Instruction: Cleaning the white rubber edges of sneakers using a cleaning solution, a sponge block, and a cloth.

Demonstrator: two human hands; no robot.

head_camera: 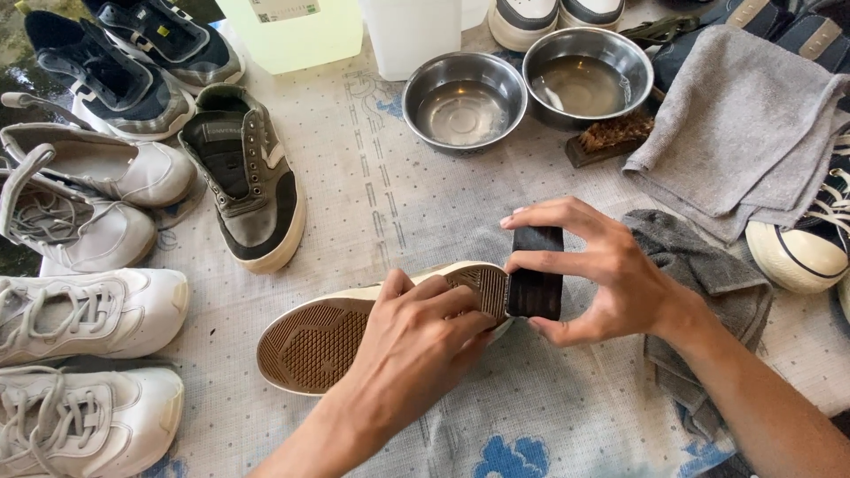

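A sneaker (314,341) lies on its side in the middle of the cloth-covered table, its brown patterned sole turned up towards me. My left hand (416,341) grips it around the middle of the sole. My right hand (602,274) holds a black rectangular block (536,274) between thumb and fingers, pressed against the toe end of the sneaker's cream rim.
Several white and dark sneakers (88,310) line the left side, with a grey one (243,173) nearer the middle. Two steel bowls (465,102) holding water, a brush (611,137), two plastic containers and grey towels (744,124) lie at the back and right. More shoes sit at the right edge.
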